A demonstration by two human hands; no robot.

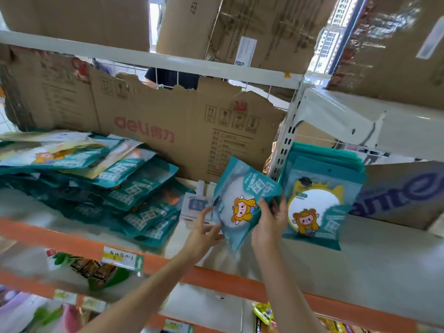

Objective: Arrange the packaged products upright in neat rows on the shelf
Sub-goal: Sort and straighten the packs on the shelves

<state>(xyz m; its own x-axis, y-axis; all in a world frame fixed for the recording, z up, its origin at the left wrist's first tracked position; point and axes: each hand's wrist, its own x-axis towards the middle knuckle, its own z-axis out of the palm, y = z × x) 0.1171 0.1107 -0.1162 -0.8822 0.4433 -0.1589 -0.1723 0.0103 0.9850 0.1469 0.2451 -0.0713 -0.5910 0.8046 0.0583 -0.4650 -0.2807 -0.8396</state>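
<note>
I gripped a teal packet (242, 200) above the shelf (360, 272), my right hand (269, 222) pinching its right edge, my left hand (204, 233) touching its left edge with fingers spread, just left of the upright row (317, 200).

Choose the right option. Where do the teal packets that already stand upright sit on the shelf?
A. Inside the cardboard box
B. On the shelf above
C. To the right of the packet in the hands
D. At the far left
C: the upright packets stand just right of the held packet, while those on the left lie in a loose pile.
</note>
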